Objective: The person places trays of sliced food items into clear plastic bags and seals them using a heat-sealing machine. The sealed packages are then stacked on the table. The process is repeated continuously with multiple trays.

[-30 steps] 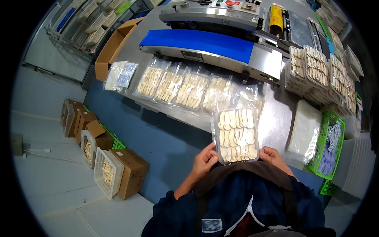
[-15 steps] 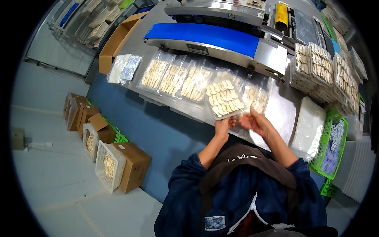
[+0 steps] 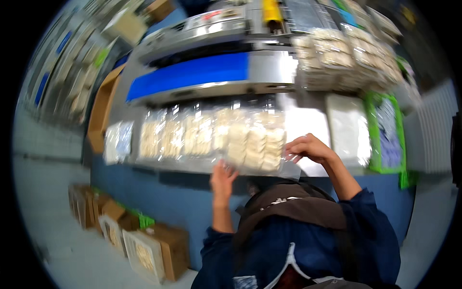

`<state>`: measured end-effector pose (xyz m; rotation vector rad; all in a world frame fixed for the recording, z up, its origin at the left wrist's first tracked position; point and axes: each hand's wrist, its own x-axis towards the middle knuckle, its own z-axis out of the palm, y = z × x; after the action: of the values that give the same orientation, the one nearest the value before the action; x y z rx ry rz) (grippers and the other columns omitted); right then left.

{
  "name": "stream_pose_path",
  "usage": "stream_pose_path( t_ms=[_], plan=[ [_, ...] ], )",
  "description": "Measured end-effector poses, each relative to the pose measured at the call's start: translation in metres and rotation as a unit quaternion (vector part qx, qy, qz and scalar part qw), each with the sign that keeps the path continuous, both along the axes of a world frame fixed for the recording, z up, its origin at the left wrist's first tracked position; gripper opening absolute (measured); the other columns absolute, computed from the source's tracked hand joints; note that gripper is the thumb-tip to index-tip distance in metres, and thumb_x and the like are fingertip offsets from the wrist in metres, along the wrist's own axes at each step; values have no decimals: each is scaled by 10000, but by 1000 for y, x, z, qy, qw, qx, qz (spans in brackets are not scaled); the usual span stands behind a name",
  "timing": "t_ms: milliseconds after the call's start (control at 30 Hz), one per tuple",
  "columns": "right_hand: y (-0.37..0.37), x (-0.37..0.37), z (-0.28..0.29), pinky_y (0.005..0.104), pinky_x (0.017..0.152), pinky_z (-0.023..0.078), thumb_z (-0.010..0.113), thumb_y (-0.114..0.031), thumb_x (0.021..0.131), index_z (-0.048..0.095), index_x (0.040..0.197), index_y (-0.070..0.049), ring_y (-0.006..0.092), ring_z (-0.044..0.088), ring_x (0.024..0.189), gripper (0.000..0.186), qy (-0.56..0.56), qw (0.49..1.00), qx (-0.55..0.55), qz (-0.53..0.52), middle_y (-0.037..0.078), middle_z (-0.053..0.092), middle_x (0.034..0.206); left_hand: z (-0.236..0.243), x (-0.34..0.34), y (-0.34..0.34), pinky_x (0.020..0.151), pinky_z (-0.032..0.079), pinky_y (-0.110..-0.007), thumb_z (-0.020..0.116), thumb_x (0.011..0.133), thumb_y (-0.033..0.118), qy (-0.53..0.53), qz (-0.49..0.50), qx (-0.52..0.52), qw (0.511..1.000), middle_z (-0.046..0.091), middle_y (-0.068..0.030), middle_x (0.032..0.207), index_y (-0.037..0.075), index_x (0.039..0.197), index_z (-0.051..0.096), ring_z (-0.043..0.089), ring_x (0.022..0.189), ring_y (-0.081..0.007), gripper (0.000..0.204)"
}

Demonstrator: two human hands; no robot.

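A clear plastic pack of pale oblong slices in rows (image 3: 255, 148) lies at the table's front edge, overlapping the packs behind it. By its lower left corner is my left hand (image 3: 223, 182), blurred, thumb and fingers apart. My right hand (image 3: 310, 148) is at the pack's right side, fingers spread and bent toward its edge; whether they touch it I cannot tell. Leftward along the table runs a row of similar clear packs (image 3: 174, 136). Blur hides the fine detail of the slices.
Behind the row stands a blue conveyor belt (image 3: 192, 74). Stacked filled packs (image 3: 332, 60) stand at the back right, with a pile of clear plastic sheets (image 3: 347, 127) and a green basket (image 3: 403, 144) nearer. Cardboard boxes (image 3: 173, 253) sit on the floor at left.
The view has turned and shifted. The pack my left hand gripped by its lower edge, tilted, now lies flatter and squarer to the table. My hands have moved apart, to its two sides.
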<state>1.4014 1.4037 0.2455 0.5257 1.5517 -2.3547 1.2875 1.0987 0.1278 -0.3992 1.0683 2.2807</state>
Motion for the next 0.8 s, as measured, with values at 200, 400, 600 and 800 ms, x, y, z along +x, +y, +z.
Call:
stream_pose_path(
  t_ms=[200,400,600,800],
  plan=[
    [11,42,68,246,537,488,619,-34,718,620,849,64,169,610,623,163,59,979,98,167,130,624,706,23,-18,39,987,305,-443,511,790,534,65,-308,146,938,420,-193,1258,-49,1240,370,389,1173,-329,750],
    [170,145,59,194,483,439,623,-113,718,610,780,-4,88,535,504,126,97,868,220,-434,47,577,615,19,3,74,955,346,-452,622,733,475,-3,-355,120,927,467,-161,1218,-21,1235,391,427,1140,-322,742],
    [308,244,-81,445,678,465,567,-190,708,609,794,-27,366,588,753,189,-309,465,764,-323,183,611,821,-7,7,84,975,327,-439,680,718,311,-23,-382,86,920,458,-115,1246,41,1258,391,418,1158,-296,670],
    [300,249,-52,412,617,453,580,-239,688,604,655,-59,307,598,693,184,-303,511,661,-459,147,615,699,25,22,129,1004,265,-487,611,759,236,-49,-286,176,941,414,-155,1287,11,1268,379,381,1189,-338,602]
  ],
)
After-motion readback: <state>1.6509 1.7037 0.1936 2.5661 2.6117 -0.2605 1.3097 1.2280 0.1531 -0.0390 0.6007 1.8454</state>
